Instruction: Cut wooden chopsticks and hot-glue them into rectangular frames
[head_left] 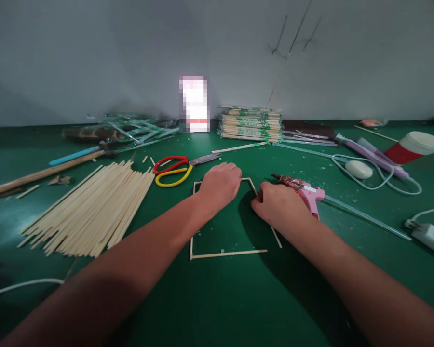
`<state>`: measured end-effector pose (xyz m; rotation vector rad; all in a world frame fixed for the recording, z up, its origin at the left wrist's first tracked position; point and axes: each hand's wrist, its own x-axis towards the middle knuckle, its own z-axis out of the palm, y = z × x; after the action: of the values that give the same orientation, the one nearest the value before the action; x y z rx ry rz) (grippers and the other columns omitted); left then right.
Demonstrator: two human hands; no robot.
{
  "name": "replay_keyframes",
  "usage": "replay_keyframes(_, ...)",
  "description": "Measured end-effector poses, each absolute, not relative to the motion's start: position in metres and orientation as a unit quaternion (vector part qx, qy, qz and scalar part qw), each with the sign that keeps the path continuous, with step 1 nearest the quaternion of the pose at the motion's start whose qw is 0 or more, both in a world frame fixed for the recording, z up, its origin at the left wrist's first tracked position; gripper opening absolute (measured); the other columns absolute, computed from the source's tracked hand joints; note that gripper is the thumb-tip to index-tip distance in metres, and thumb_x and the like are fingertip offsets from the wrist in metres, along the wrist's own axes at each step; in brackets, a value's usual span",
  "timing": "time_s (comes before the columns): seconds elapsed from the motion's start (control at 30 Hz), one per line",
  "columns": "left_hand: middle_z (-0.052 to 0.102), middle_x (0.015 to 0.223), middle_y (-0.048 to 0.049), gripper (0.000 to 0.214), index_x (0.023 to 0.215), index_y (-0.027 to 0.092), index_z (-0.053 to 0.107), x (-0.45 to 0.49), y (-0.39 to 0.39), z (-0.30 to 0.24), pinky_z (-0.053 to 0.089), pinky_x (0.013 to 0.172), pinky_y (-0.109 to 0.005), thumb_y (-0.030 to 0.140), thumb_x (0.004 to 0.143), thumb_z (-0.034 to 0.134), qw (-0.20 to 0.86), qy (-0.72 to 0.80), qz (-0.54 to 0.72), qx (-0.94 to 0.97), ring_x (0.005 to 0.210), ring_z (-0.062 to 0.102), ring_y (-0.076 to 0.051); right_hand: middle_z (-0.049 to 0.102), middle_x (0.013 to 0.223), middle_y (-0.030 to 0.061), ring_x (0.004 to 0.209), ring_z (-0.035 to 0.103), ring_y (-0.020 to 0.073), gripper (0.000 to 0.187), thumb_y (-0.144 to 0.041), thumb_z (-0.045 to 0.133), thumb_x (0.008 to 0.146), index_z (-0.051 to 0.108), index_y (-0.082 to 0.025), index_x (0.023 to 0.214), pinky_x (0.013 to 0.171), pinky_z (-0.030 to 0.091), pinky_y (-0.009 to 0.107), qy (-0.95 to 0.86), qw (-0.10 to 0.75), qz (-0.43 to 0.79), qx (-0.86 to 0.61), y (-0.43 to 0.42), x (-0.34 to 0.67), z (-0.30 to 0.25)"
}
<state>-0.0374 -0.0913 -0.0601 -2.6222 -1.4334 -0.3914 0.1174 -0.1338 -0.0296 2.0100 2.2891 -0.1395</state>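
Note:
Thin wooden chopsticks lie on the green table as a square outline, with the near chopstick (227, 253) meeting the left one at a corner. At the near right, a gap separates it from the right chopstick (276, 236). My left hand (222, 183) is closed over the outline's far side, its fingertips hidden behind the knuckles. My right hand (279, 205) pinches the right chopstick below the far right corner. Just beyond that hand lies a pink hot glue gun (313, 193) with a clear glue stick (369, 217) sticking out of its back.
Left of the outline lies a pile of loose chopsticks (90, 209). Red-and-yellow-handled scissors (173, 171) lie beyond it. Wrapped chopsticks (251, 124) are stacked by the wall, near a lit, blurred screen (195, 103). At right are a paper cup (415, 147), a corded purple tool (374, 156) and a power strip (432, 238).

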Motion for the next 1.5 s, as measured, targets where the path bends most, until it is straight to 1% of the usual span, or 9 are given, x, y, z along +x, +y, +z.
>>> replay_keyframes(0.43, 0.062, 0.089, -0.0076, 0.019, 0.085, 0.014, 0.061, -0.037, -0.0909, -0.0597, 0.043, 0.073, -0.033, 0.021, 0.089, 0.044, 0.056, -0.478, -0.132, -0.866, 0.084, 0.054, -0.021, 0.068, 0.076, 0.0112, 0.072, 0.065, 0.027, 0.022, -0.027, 0.044, 0.079, 0.061, -0.015, 0.087, 0.057, 0.038, 0.032, 0.757, 0.042, -0.039, 0.651, -0.1363, 0.1143, -0.0302)
replay_keyframes(0.63, 0.061, 0.09, -0.0074, 0.018, 0.085, 0.014, 0.061, -0.0383, -0.09, -0.0627, 0.043, 0.074, -0.033, 0.022, 0.089, 0.044, 0.056, -0.476, -0.141, -0.866, 0.086, 0.053, -0.021, 0.068, 0.075, 0.0088, 0.068, 0.065, 0.0245, 0.026, -0.038, 0.044, 0.085, 0.058, -0.017, 0.09, 0.054, 0.034, 0.03, 0.746, 0.01, -0.044, 0.664, -0.1352, 0.1169, -0.0311)
replay_keyframes(0.77, 0.061, 0.091, -0.0071, 0.018, 0.085, 0.015, 0.06, -0.0391, -0.0899, -0.0629, 0.043, 0.073, -0.032, 0.022, 0.089, 0.045, 0.056, -0.473, -0.143, -0.867, 0.086, 0.053, -0.021, 0.069, 0.083, 0.007, 0.074, 0.064, 0.0223, 0.022, -0.035, 0.045, 0.086, 0.06, -0.019, 0.09, 0.057, 0.035, 0.029, 0.763, -0.021, -0.051, 0.644, -0.135, 0.1191, -0.0321)
replay_keyframes(0.87, 0.061, 0.091, -0.0074, 0.018, 0.086, 0.015, 0.061, -0.0389, -0.0898, -0.0625, 0.043, 0.073, -0.032, 0.021, 0.089, 0.044, 0.055, -0.471, -0.142, -0.869, 0.086, 0.053, -0.021, 0.07, 0.091, 0.006, 0.081, 0.064, 0.0215, 0.022, -0.029, 0.045, 0.086, 0.063, -0.02, 0.096, 0.06, 0.037, 0.029, 0.776, -0.034, -0.056, 0.627, -0.1357, 0.1197, -0.0321)
replay_keyframes(0.93, 0.061, 0.091, -0.0077, 0.019, 0.086, 0.014, 0.061, -0.0386, -0.09, -0.0622, 0.043, 0.073, -0.033, 0.022, 0.089, 0.044, 0.055, -0.47, -0.139, -0.87, 0.086, 0.053, -0.021, 0.07, 0.093, 0.0061, 0.083, 0.064, 0.0218, 0.025, -0.027, 0.044, 0.086, 0.064, -0.021, 0.1, 0.061, 0.038, 0.029, 0.779, -0.029, -0.06, 0.624, -0.1358, 0.1197, -0.0316)
replay_keyframes(1.2, 0.061, 0.091, -0.0075, 0.017, 0.085, 0.015, 0.06, -0.038, -0.0906, -0.0607, 0.042, 0.071, -0.032, 0.022, 0.089, 0.045, 0.056, -0.471, -0.128, -0.871, 0.086, 0.053, -0.021, 0.071, 0.087, 0.007, 0.078, 0.065, 0.0236, 0.03, -0.027, 0.041, 0.087, 0.065, -0.024, 0.107, 0.06, 0.038, 0.03, 0.778, 0.02, -0.059, 0.625, -0.1339, 0.119, -0.0311)
replay_keyframes(1.5, 0.061, 0.091, -0.0073, 0.018, 0.086, 0.015, 0.06, -0.0386, -0.0901, -0.0611, 0.042, 0.071, -0.032, 0.022, 0.09, 0.045, 0.06, -0.47, -0.127, -0.871, 0.086, 0.053, -0.021, 0.071, 0.085, 0.0067, 0.076, 0.065, 0.0241, 0.03, -0.03, 0.042, 0.088, 0.064, -0.024, 0.107, 0.058, 0.038, 0.031, 0.78, 0.011, -0.057, 0.623, -0.1344, 0.1194, -0.0307)
